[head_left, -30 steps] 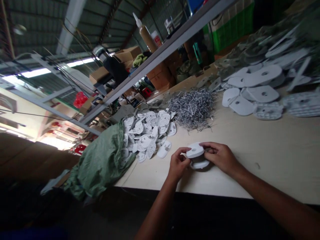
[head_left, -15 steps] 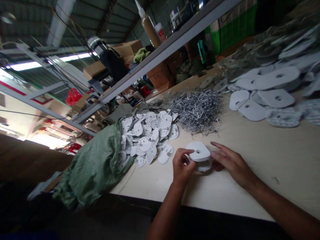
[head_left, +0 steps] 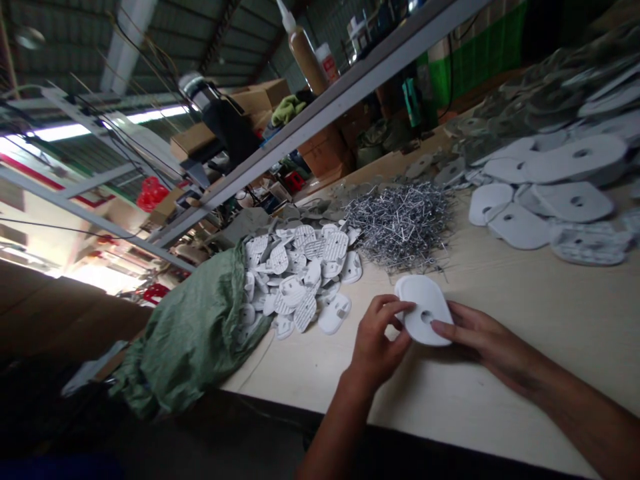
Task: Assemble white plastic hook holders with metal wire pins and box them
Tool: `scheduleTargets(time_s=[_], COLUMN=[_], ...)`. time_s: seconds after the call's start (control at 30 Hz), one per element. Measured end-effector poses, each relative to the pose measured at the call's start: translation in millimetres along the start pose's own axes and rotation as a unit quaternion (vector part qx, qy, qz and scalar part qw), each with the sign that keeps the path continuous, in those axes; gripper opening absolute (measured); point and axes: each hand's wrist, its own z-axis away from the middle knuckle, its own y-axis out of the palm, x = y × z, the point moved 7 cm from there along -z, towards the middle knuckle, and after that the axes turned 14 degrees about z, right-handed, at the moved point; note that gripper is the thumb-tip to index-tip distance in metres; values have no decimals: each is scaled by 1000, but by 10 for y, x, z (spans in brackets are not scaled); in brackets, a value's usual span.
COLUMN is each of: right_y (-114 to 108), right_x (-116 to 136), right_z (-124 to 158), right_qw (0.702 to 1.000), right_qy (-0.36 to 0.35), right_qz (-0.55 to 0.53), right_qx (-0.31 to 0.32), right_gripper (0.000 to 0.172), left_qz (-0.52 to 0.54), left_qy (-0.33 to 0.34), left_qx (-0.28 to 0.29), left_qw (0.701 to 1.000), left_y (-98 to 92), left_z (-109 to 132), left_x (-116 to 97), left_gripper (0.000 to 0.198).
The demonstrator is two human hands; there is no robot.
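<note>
A white rounded plate (head_left: 425, 297) with one hole is held just above the table. My right hand (head_left: 473, 333) grips its right edge, thumb on top and fingers beneath. At the left edge, my left hand (head_left: 383, 340) has its index finger over the top face and its thumb by the lower rim; its fingers are curled around that edge. Another layer shows slightly under the plate's left side. Behind the hands lies a heap of thin metal pins (head_left: 400, 223). To the left, many small white plates (head_left: 305, 280) spill from a green sack (head_left: 200, 327).
Larger white pieces with holes (head_left: 520, 225) lie at the right of the table (head_left: 300, 373), with grey pieces (head_left: 530, 107) behind them. A metal shelf bar (head_left: 320, 120) crosses above the table, carrying a brown bottle (head_left: 306, 60) and boxes.
The white plate has moved right and been tilted, showing its top face more fully. My right hand, apart-fingered beside it before, now grips its edge. The view has shifted slightly.
</note>
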Motion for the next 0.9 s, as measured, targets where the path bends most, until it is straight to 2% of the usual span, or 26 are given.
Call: scheduleTargets(time_s=[0.07,0.17,0.2,0.27,0.33,0.43,0.57,0.67,0.77,0.9], right_y=[-10,31,58,105,114,95,131,164,175,134], right_x=[-14,-9,10,52,73,79,40,13,27,15], right_z=[5,7,7,10,17,40,64,59,51,37], right_qw=[1000,1000,999,998,997,997,995,994,993,993], right_qy=[4,-5,-18,-43,-51,-52,-59,-68,-76,-69], right_qz=[15,30,30,33,47,63,69,73,78,82], right_qx=[-9,2,11,26,21,6,33,47,54,49], right_gripper=[72,74,74,74,75,75,81,84,78,68], left_qz=[22,125,170,254,309,331,328,331,339,357], left_qy=[-42,-133,-173,-254,-300,-287,-288,-288,-262,-264], left_qx=[-26,-128,-132,-89,-71,-110,-57,-78,-124,-124], left_qw=[999,975,961,929,900,892,898,895,895,887], left_y=[-141,-330,-304,-123,41,104,180,132,65,102], left_z=[39,146,184,250,299,307,306,317,300,278], left_x=[38,255,361,555,667,665,556,544,532,526], left_gripper=[47,48,49,57,63,64,67,71,68,68])
